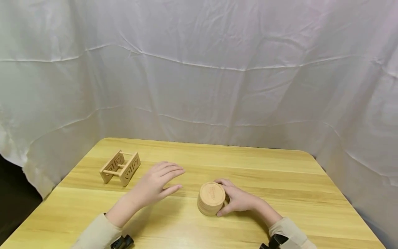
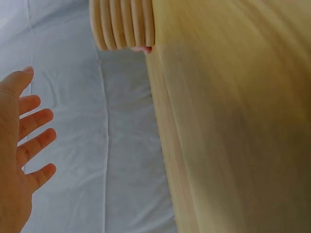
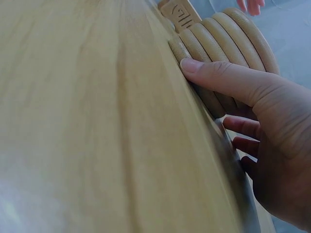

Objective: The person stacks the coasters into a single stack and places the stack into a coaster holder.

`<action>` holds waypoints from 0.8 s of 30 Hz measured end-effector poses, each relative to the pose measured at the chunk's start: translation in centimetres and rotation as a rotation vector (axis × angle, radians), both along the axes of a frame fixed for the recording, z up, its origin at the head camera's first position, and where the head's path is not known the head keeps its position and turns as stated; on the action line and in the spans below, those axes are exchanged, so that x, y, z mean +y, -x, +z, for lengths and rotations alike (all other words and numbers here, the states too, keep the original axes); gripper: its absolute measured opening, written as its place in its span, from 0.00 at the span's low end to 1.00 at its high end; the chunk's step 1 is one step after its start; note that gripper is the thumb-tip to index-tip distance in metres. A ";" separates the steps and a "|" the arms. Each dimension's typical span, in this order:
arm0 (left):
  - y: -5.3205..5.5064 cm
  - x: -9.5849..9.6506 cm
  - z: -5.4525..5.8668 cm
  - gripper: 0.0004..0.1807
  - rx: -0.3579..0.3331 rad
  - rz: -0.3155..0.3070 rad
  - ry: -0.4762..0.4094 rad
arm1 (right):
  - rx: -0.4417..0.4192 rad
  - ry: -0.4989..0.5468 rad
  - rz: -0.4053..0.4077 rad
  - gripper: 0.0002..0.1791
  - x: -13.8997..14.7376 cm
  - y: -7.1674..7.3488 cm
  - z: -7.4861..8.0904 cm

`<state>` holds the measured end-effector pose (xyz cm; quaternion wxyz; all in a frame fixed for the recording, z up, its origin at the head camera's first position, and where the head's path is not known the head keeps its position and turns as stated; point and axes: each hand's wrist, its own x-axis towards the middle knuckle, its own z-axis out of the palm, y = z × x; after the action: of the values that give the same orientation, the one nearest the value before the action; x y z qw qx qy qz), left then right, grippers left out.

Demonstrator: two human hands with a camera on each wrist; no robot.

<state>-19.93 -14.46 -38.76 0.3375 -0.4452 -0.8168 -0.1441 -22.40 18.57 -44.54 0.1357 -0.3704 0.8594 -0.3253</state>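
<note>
A stack of several round wooden coasters [image 1: 212, 194] stands on the table, the top one bearing an engraved mark. From its right side my right hand [image 1: 237, 199] grips the stack, thumb on the near side and fingers round the far side. In the right wrist view the thumb [image 3: 218, 77] lies across the lower coasters' edges. My left hand [image 1: 158, 181] hovers left of the stack with fingers extended and spread, holding nothing. Farther left sits a wooden coaster rack [image 1: 130, 168] with two carved side panels joined by thin dowels.
The light wood-grain table [image 1: 248, 162] has rounded far corners. Pale cloth curtains [image 1: 199, 93] hang behind it and along both sides. A dark gap [image 1: 15, 197] shows past the table at the left. Both wrists carry black straps.
</note>
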 end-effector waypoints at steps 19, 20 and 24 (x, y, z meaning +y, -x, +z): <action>-0.1 3.6 -0.9 0.42 -0.704 -0.019 0.038 | -0.025 -0.002 -0.014 0.50 -0.1 -0.1 -0.2; -0.1 3.9 -0.9 0.42 -0.745 -0.026 0.030 | -0.028 -0.001 -0.012 0.50 -0.1 0.0 -0.2; 0.0 5.1 -1.1 0.44 -0.879 -0.049 -0.009 | -0.028 0.004 -0.010 0.49 -0.1 0.0 -0.2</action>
<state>-19.92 -9.35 -39.84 -0.0436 -0.3594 -0.8713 -0.3314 -22.41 18.51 -44.74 0.1451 -0.3617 0.8587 -0.3327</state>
